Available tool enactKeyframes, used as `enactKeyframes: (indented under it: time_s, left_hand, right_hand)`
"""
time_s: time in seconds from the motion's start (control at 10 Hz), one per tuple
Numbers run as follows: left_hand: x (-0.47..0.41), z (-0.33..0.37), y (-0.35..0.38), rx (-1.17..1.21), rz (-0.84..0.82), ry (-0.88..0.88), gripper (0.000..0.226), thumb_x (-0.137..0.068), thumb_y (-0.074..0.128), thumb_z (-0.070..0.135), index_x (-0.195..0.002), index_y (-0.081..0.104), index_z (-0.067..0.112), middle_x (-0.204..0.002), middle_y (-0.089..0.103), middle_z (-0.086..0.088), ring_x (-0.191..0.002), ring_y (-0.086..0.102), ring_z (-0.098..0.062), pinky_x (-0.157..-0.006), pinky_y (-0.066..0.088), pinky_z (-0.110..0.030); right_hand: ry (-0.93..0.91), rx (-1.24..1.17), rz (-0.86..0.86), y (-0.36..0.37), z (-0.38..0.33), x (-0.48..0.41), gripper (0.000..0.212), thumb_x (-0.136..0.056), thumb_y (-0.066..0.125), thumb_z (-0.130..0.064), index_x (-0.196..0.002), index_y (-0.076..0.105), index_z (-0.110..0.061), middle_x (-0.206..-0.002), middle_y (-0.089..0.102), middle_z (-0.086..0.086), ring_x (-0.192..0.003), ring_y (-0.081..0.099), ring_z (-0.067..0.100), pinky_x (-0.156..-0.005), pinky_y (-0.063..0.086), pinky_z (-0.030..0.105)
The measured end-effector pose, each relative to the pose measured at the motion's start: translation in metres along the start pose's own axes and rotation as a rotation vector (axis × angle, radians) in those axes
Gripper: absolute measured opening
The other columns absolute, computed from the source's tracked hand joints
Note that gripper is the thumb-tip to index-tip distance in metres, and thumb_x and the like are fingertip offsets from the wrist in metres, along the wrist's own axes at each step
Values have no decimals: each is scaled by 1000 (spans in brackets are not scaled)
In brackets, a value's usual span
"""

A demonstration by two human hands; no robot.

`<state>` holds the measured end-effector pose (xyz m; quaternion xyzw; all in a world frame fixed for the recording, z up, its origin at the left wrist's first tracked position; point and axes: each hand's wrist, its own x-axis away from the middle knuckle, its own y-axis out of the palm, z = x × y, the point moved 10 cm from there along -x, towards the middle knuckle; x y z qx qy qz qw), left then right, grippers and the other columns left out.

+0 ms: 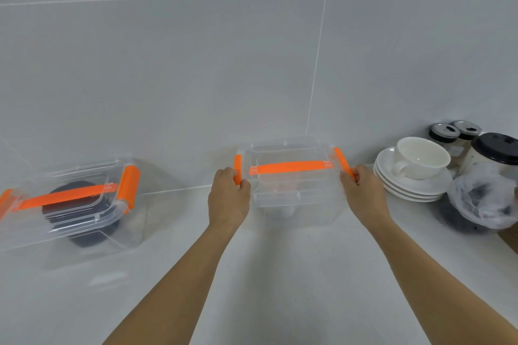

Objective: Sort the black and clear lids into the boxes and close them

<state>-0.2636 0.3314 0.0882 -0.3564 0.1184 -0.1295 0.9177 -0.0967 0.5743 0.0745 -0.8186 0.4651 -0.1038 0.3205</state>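
Two clear plastic boxes with orange handles and orange side clips stand on the white counter. The left box has its cover on and holds a stack of black lids. The middle box, by the wall, also has its cover on; faint clear lids show inside. My left hand grips its left orange clip. My right hand grips its right orange clip. Whether the clips are latched I cannot tell.
At the right stand a white cup on stacked saucers, two small jars with black-rimmed tops, a white canister with a black top and a thin plastic bag over something dark. The tiled wall runs behind.
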Motion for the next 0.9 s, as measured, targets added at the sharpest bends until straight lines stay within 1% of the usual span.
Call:
enactKeyframes:
  time_s: [0.1, 0.2, 0.3, 0.4, 0.5, 0.6, 0.7, 0.8, 0.9]
  left_hand:
    - [1, 2, 1, -47, -7, 11, 18, -95, 44, 16, -98, 53, 1, -94, 46, -6, -65, 44, -20, -64, 34, -28]
    - [3, 2, 1, -84, -2, 22, 19, -96, 42, 18, -97, 52, 2, -92, 43, -5, -62, 42, -21, -61, 34, -29]
    - [4, 1, 2, -114, -5, 14, 23, -97, 41, 22, -102, 52, 2, -93, 43, -4, -64, 45, -23, -60, 35, -29]
    - [3, -5, 3, -61, -41, -15, 27, -96, 42, 26, -112, 52, 7, -101, 50, -5, -74, 51, -23, -66, 39, -30]
    - [1, -10, 4, -18, -132, -29, 36, -95, 45, 35, -125, 49, 15, -117, 60, -5, -96, 59, -24, -77, 45, -32]
    - [2, -14, -2, -57, -212, -38, 46, -94, 46, 43, -134, 46, 21, -128, 58, -4, -114, 57, -22, -87, 45, -33]
    - [5, -16, -17, -136, -249, -48, 57, -92, 47, 48, -140, 43, 17, -139, 52, -4, -125, 51, -21, -96, 41, -33]
    - [4, -18, -41, -180, -233, -43, 58, -90, 49, 50, -139, 44, 18, -140, 51, -3, -126, 49, -22, -102, 41, -36]
    - [4, -6, -80, -231, -149, 20, 58, -90, 49, 50, -140, 43, 19, -141, 50, -4, -128, 47, -22, -104, 40, -38]
  right_hand:
    - [9, -36, -4, 0, 1, 0, 26, -92, 46, -20, -85, 53, 4, -74, 53, 14, -67, 49, 30, -59, 36, 35]
    - [20, -68, 4, 1, 3, 0, 27, -91, 47, -22, -86, 53, 3, -76, 55, 17, -69, 53, 35, -64, 45, 42]
    - [33, -91, 3, 2, 5, 0, 27, -90, 47, -25, -86, 53, 2, -74, 53, 14, -66, 52, 31, -68, 50, 47]
    - [39, -81, -6, 3, 6, 0, 26, -91, 47, -27, -84, 52, -2, -74, 54, 13, -67, 53, 32, -68, 50, 46]
    - [31, -67, -13, 2, 5, 1, 26, -91, 47, -30, -86, 53, -5, -75, 57, 13, -72, 58, 36, -69, 49, 44]
    - [19, -5, -19, 1, 4, 2, 29, -93, 44, -33, -92, 55, -6, -85, 63, 16, -79, 60, 35, -69, 45, 39]
    - [23, 97, -73, 1, 5, 2, 38, -94, 40, -41, -101, 55, -7, -93, 66, 14, -85, 60, 34, -71, 42, 37]
    - [17, 186, -154, 2, 1, 3, 49, -93, 38, -48, -114, 51, -6, -108, 64, 18, -100, 58, 35, -80, 41, 39]
    - [41, 224, -184, -13, -4, 5, 62, -91, 40, -53, -127, 45, -3, -116, 60, 19, -107, 57, 36, -86, 43, 40]
